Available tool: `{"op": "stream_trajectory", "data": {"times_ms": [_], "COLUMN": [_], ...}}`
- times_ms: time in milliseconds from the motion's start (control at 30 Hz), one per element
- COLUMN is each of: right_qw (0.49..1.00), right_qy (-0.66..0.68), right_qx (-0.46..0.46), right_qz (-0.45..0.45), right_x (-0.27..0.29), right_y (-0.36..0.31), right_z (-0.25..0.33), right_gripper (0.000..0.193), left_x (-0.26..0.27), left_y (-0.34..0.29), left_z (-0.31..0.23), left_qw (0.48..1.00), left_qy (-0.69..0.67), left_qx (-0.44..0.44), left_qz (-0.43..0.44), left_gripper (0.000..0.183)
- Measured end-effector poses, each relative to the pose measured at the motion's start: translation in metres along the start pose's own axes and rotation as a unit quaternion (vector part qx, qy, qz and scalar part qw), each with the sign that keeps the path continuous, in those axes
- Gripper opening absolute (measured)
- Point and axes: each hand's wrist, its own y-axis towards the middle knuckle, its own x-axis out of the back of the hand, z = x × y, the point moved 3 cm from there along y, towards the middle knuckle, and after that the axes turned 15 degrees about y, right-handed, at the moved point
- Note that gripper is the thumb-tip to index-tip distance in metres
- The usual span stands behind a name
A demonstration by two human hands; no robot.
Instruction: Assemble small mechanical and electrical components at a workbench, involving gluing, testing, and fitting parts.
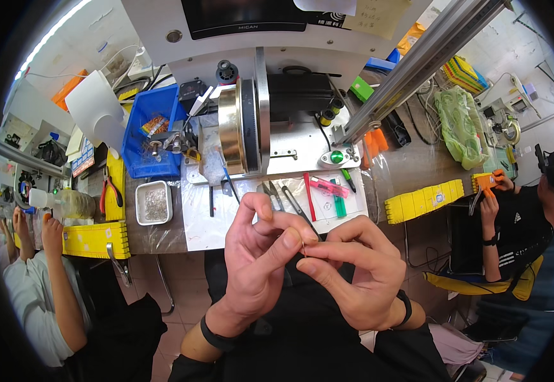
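Note:
Both my hands meet in front of the bench's near edge, fingertips almost touching. A fine coppery wire (pixel 303 247) shows between them, too thin to make out fully. My left hand (pixel 258 254) is closed in a pinch on it, thumb against the fingers. From the other side, my right hand (pixel 356 267) pinches at the same spot with thumb and forefinger. Just beyond the fingers lie tweezers (pixel 293 198), a red pen-like tool (pixel 309 197), a pink transparent piece (pixel 329 186) and a green one (pixel 339 205) on a white sheet (pixel 207 226).
A machine with a brass-coloured wheel (pixel 231 130) stands straight ahead. To the left are a blue bin (pixel 153 162), a white tray of small bits (pixel 153 204) and red-handled pliers (pixel 108 191). Co-workers sit at both sides; yellow padded strips (pixel 425 200) line the bench edge.

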Motion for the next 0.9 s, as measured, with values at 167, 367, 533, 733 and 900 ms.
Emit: {"op": "stream_trajectory", "data": {"times_ms": [167,367,533,733,900], "right_qw": [1.0,1.0,1.0,0.996,0.969], "right_qy": [-0.016,-0.025,0.007,0.065,0.214], "right_qx": [0.003,0.01,-0.018,-0.054,-0.076], "right_qz": [-0.017,-0.014,0.0,0.008,-0.102], "right_x": [0.0,0.0,0.0,0.016,0.06], "right_y": [-0.004,-0.003,0.0,0.002,0.001], "right_z": [0.002,0.002,-0.003,-0.003,0.0], "right_gripper": [0.031,0.033,0.022,0.014,0.014], "left_x": [0.0,0.0,-0.001,-0.006,-0.022], "left_y": [-0.003,-0.002,0.002,0.003,0.027], "left_z": [0.0,-0.001,0.0,-0.001,0.007], "left_qw": [0.999,0.999,0.999,0.983,0.894], "left_qy": [-0.003,0.01,0.03,0.171,0.423], "left_qx": [0.019,0.014,-0.001,-0.056,-0.142], "left_qz": [-0.03,-0.043,-0.041,-0.038,0.035], "left_gripper": [0.03,0.031,0.032,0.033,0.038]}}
